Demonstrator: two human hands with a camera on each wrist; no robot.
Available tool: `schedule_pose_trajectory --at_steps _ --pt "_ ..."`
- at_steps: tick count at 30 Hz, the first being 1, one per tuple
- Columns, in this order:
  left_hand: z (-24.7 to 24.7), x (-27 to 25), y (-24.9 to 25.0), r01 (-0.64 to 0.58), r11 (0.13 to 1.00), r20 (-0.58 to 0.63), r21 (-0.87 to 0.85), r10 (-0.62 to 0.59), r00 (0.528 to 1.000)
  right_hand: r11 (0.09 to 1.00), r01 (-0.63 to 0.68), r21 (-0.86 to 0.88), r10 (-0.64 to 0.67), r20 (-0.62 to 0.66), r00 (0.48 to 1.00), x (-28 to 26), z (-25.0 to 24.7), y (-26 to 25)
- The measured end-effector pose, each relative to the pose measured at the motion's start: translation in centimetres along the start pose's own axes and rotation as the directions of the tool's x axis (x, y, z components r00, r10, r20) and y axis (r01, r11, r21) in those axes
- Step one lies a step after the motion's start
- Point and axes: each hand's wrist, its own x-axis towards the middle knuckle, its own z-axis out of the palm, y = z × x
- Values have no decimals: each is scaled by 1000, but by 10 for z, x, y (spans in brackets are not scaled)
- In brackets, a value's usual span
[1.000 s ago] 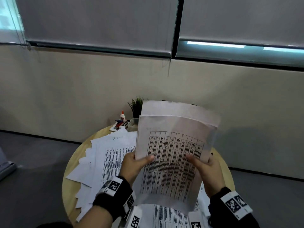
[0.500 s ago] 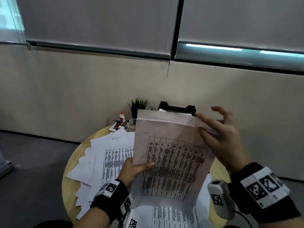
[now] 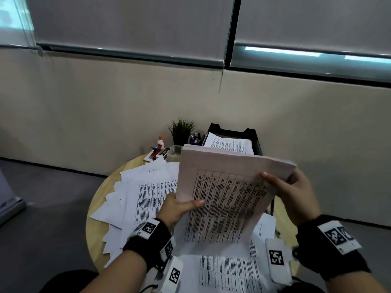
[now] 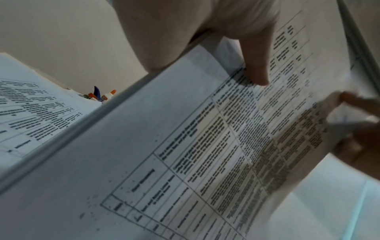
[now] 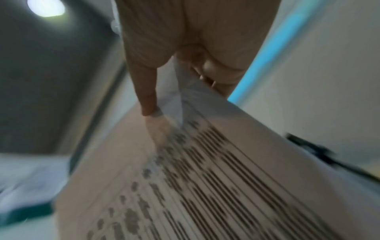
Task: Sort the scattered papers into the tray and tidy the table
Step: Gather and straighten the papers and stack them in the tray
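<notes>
While our left hand [image 3: 176,208] pinches the paper stack [image 3: 228,199] at its left edge, our right hand [image 3: 294,195] keeps its grip on the right edge, upright above the table [image 3: 96,208], near the tray [image 3: 257,142].

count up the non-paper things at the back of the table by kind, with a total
glue bottle: 1
potted plant: 1
black paper tray: 1
clear container: 1
pen cup, contents too small to count: 1
total: 5
</notes>
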Motion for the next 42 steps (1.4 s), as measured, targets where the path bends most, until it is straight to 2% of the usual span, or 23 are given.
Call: schedule_pose_trajectory --at_steps 2,5,7,11,14,16,18,22,24,28,31,33,36,37,39,42 --pt "-1 3 -1 8 1000 -7 4 -8 1000 987 -151 56 151 15 988 -6 -2 26" --pt "-3 1 -9 20 999 -24 27 -19 1000 933 -359 -24 360 51 932 -19 1 67" --pt "-1 -3 -16 24 998 -43 62 -21 999 905 -424 -30 425 64 903 -30 4 91" --pt "5 -1 -18 13 998 -130 60 -5 991 938 -347 17 347 -4 938 -35 13 99" --pt "8 9 -2 -26 999 -124 32 30 992 961 -273 29 274 -27 961 -23 15 88" --pt "9 15 0 -43 999 -123 30 46 991 961 -270 53 272 -41 961 -20 16 85" --pt "8 16 -7 -16 997 -133 70 26 991 942 -333 28 335 -58 941 -23 19 94" --pt "2 6 -50 160 971 -201 178 -123 972 827 -552 -101 539 -132 832 -49 28 142" --pt "1 -1 -65 189 966 -204 176 -152 967 798 -595 -93 577 -163 800 -57 31 155" --pt "2 -3 -59 240 948 -236 208 -189 953 830 -551 -88 533 -169 829 -53 31 147" --pt "-6 1 -53 210 924 -154 319 -168 974 829 -547 -116 527 -165 834 -56 30 142" --pt "-12 -1 -51 201 905 -79 374 -186 979 799 -591 -110 568 -187 802 -67 30 145" --pt "-18 -9 -53 208 875 48 437 -253 966 701 -714 -8 700 -184 690 -87 29 153" --pt "-20 -11 -56 230 862 76 452 -294 953 655 -755 -34 740 -171 650 -92 28 156" --pt "-23 -15 -61 263 830 91 491 -350 932 565 -817 -110 804 -147 576 -96 26 159" --pt "-25 -18 -63 290 801 83 524 -386 919 507 -842 -185 832 -151 534 -95 22 162"
